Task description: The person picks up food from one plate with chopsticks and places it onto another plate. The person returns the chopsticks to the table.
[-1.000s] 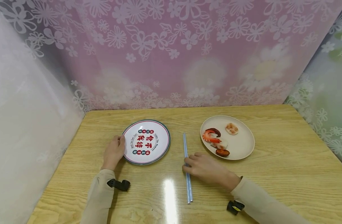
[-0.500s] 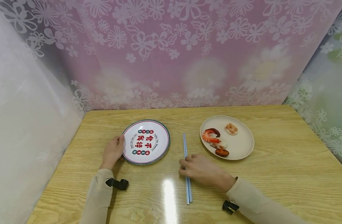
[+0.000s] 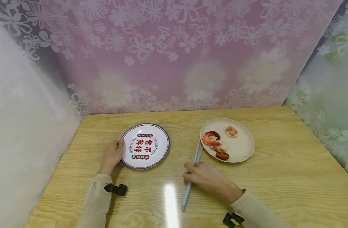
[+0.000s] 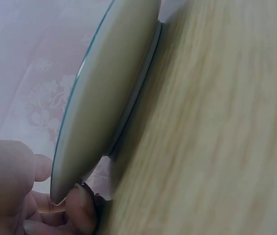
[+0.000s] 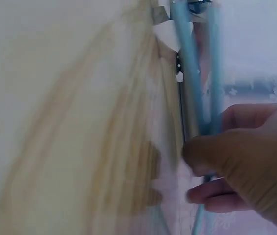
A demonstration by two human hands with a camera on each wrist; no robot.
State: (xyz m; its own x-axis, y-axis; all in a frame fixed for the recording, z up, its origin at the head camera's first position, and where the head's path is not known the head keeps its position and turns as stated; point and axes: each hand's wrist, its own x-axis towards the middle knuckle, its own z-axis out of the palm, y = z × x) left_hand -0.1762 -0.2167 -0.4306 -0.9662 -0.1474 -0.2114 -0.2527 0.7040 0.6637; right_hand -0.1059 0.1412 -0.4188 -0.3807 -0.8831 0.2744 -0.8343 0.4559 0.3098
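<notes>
My left hand (image 3: 110,157) grips the left rim of a round white plate (image 3: 145,148) with red and green lettering and a green edge. In the left wrist view the curled fingers (image 4: 79,208) reach under the rim of this plate (image 4: 104,83), and its base looks close to the wooden surface. A pair of pale blue chopsticks (image 3: 186,196) is held by my right hand (image 3: 209,179), tilted, their far ends slightly apart beside the beige plate. Thumb and fingers pinch the chopsticks (image 5: 192,68) in the blurred right wrist view.
On the beige plate (image 3: 242,147) at right sit an orange shrimp-like piece (image 3: 210,139), a lotus root slice (image 3: 231,131), a whitish piece (image 3: 221,148) and a dark-shelled mussel-like piece (image 3: 222,155). Floral curtains (image 3: 174,82) stand behind the wooden table (image 3: 288,158).
My right hand has taken up the chopsticks; they have swung from nearly straight to slanting, far ends moving right toward the beige plate and spreading. The left hand keeps its grip. The view has shifted slightly.
</notes>
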